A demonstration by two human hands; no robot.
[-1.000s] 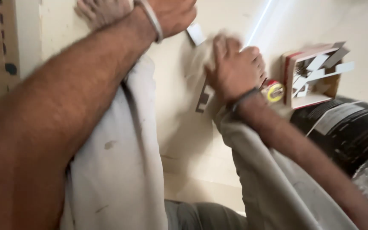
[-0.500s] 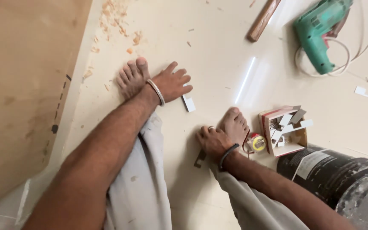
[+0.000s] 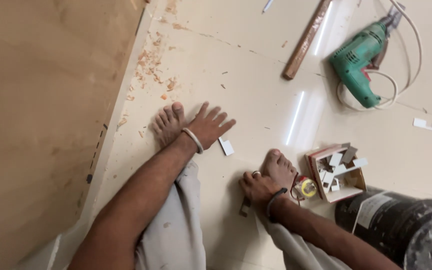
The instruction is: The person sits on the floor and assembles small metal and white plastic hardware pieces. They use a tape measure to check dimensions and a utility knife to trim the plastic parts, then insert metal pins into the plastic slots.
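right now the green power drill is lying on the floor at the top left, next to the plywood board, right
Not quite. The green power drill is lying on the floor, but at the top right, beside a wooden strip and its coiled white cord. The plywood board is on the far left, well apart from it. The head view shows this.

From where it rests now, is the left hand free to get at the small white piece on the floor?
Probably yes. The left hand lies flat on the floor, and the small white piece sits just beside its fingertips with only bare floor between them.
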